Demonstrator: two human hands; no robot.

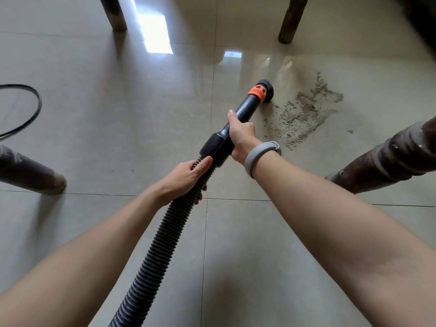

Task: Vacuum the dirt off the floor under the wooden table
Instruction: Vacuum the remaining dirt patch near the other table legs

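Right hand [240, 135] wrapped round the rigid black wand [238, 119], thumb laid along its top, fingers curled out of sight beneath. Left hand [188, 178] closed on the ribbed hose [162, 244] just behind the cuff, thumb over, fingers under. Nozzle [267, 90], round and dark behind an orange collar [257, 92], down at the floor [118, 114] at the near-left edge of the dirt [304, 112]; touching the tile or just clear of it, hard to say from this angle. Dirt spread as a loose grey, sandy patch, thickest to the right of the nozzle, with one stray crumb well apart toward the right leg [387, 156]. Four legs around the patch, another leg [30, 173] near left, two more far off. Cord [33, 107] looped at far left. Probably light and easy to steer: stiff wand for aim, soft hose that bends and drags, so best gripped as now, one hand forward on the hard tube, the other back to feed slack. Glossy tile likely slick, so little drag on the nozzle; loose grit apt to scatter if pushed rather than swept over slowly. Grey band [259, 156] on the right wrist.
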